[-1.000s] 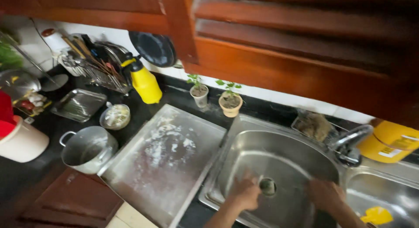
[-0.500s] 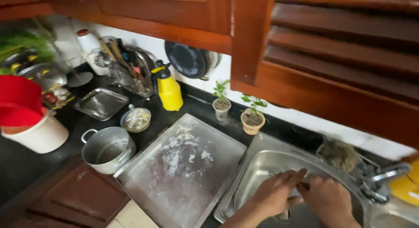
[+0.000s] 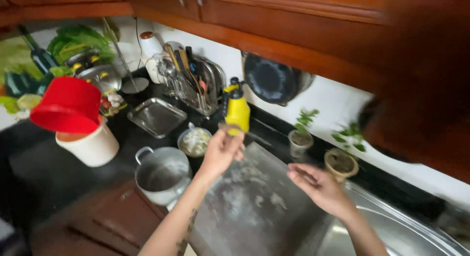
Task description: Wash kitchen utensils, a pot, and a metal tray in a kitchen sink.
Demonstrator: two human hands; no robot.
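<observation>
Dark kitchen counter [image 3: 54, 175], pretty crowded: steel pot [image 3: 163, 174] at the front edge, small bowl [image 3: 195, 141] behind it. The yellow spray bottle [image 3: 238, 110] stands by the dish rack [image 3: 193, 87], left hand [image 3: 221, 151] stretched toward it, fingers loosely curled, nothing gripped. Right hand [image 3: 319, 187] is held open over the floury steel drainboard [image 3: 254, 197].

Yellow spray bottle [image 3: 238, 112] w/ black top; red bowl [image 3: 68, 105] on cream tub [image 3: 90, 146]; black counter [image 3: 54, 175]; silver pot [image 3: 162, 174]; green plants in tan pots [image 3: 340, 163].
</observation>
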